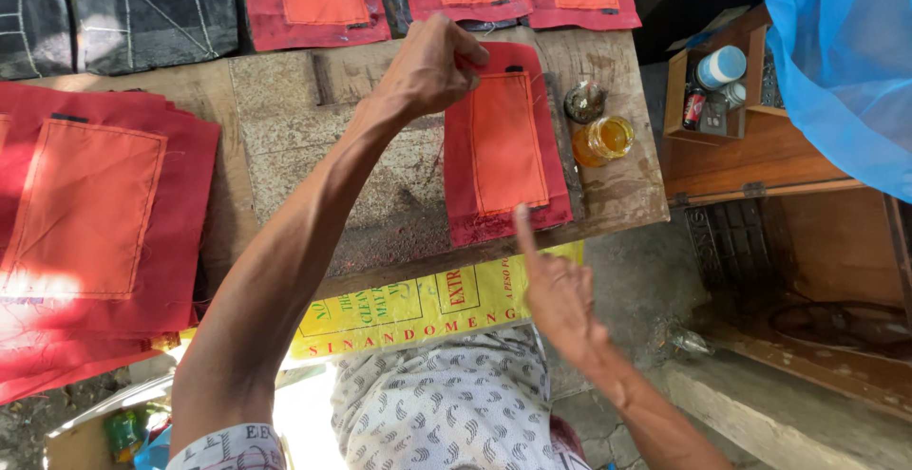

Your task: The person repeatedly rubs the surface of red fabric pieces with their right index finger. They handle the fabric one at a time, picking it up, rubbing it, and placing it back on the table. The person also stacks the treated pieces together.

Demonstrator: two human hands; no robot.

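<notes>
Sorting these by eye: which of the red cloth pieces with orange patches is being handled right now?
The red piece alone mid-bench, beside the amber jar. The left hand pinches its top corner; the right hand points near its bottom edge.

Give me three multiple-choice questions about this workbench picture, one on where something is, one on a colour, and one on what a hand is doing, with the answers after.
1. Where does the jar of yellow liquid stand?
A. On the bench, right of the red cloth piece
B. On the stack of cloth at the left
C. In the wooden box

2. What colour is the patch sewn on the red cloth piece?
A. Blue
B. Orange
C. Black

3. What is the left hand doing?
A. Hanging free of everything
B. Holding the jar
C. Pinching the top edge of the red cloth piece

Answers: 1 A, the jar sits on the wooden bench just beyond the cloth's right edge. 2 B, the rectangle is plainly orange. 3 C, its fingers close on the cloth's upper edge, while the right hand points a finger at the lower edge.
</notes>
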